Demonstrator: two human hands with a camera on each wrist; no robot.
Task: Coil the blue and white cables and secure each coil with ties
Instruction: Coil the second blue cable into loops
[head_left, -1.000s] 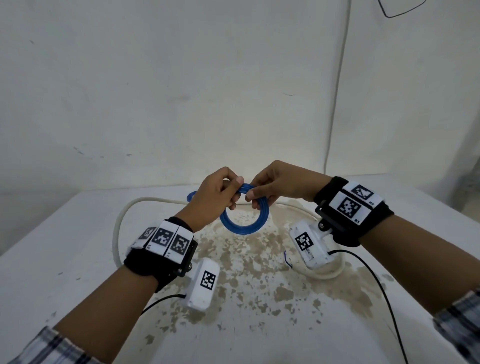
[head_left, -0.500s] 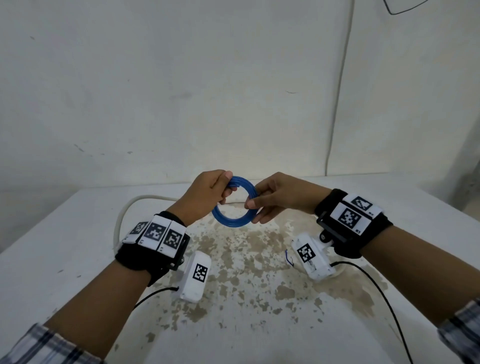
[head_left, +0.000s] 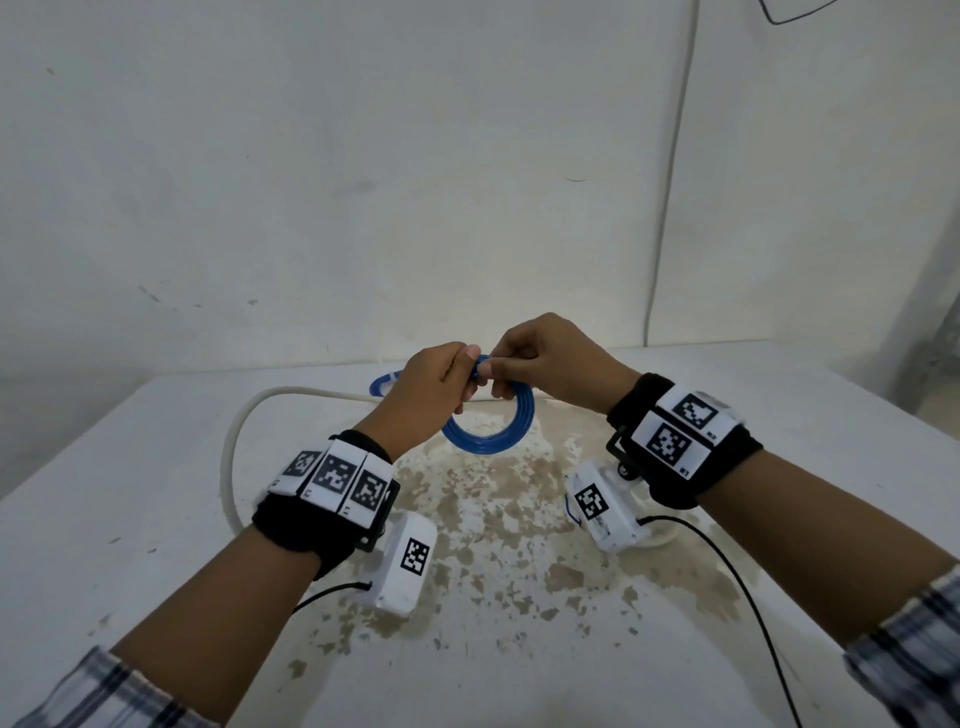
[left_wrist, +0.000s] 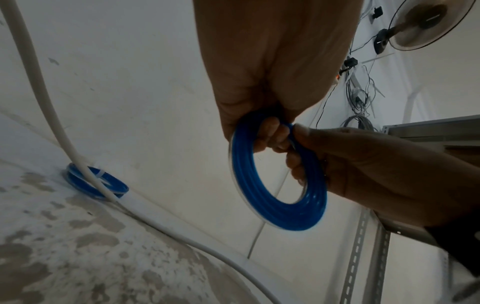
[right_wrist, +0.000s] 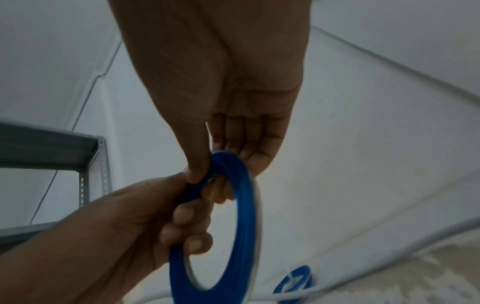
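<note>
I hold a blue cable coil (head_left: 493, 431) in the air above the table, and both hands grip its upper edge. My left hand (head_left: 447, 382) has its fingers curled through the ring (left_wrist: 283, 195). My right hand (head_left: 524, 358) pinches the same top part between thumb and fingers (right_wrist: 205, 170). A second blue coil (head_left: 382, 385) with a white tie on it lies on the table by the far wall, also seen in the left wrist view (left_wrist: 96, 184). The white cable (head_left: 234, 441) loops loose across the table and passes over that coil.
The white table (head_left: 156, 519) has a large patch of brown stains (head_left: 493, 519) in its middle. A white wall stands right behind it. A thin black wire (head_left: 727, 571) trails from the right wrist camera. A metal rack (left_wrist: 376, 257) and a fan (left_wrist: 426, 22) stand off to the side.
Both hands shifted on the coil's top edge and lifted a little. The coil now hangs lower and tilts more toward me than half a second ago.
</note>
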